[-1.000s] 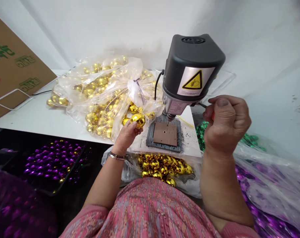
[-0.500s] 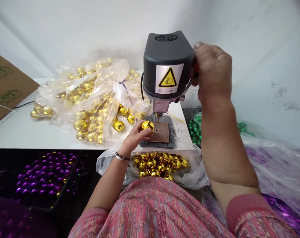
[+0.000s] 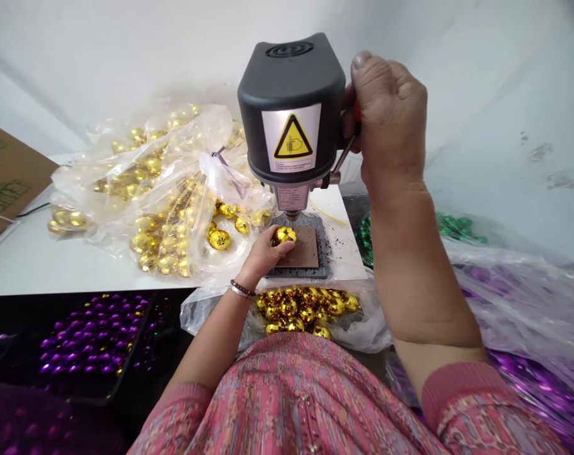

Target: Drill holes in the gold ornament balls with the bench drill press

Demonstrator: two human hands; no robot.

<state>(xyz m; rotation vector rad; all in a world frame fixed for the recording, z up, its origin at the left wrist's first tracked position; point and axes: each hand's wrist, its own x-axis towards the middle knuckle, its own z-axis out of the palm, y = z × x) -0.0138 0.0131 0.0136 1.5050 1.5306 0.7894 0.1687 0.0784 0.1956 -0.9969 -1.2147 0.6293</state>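
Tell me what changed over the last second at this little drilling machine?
The left hand carried its gold faceted ball from beside the bag onto the brown plate, right under the bit. The right hand, which kept its grip on the red-tipped lever, swung it from low by the table up beside the drill head. Bags of balls stayed where they were.

garment: pink patterned top (image 3: 291,398), fine woven motifs in red, grey and cream | sleeves: pushed up both forearms, right cuff (image 3: 457,385) a plain pink ribbed band beside the top | wrist: dark beaded bracelet (image 3: 242,289) on left wrist, above the top | hands: bare, no gloves
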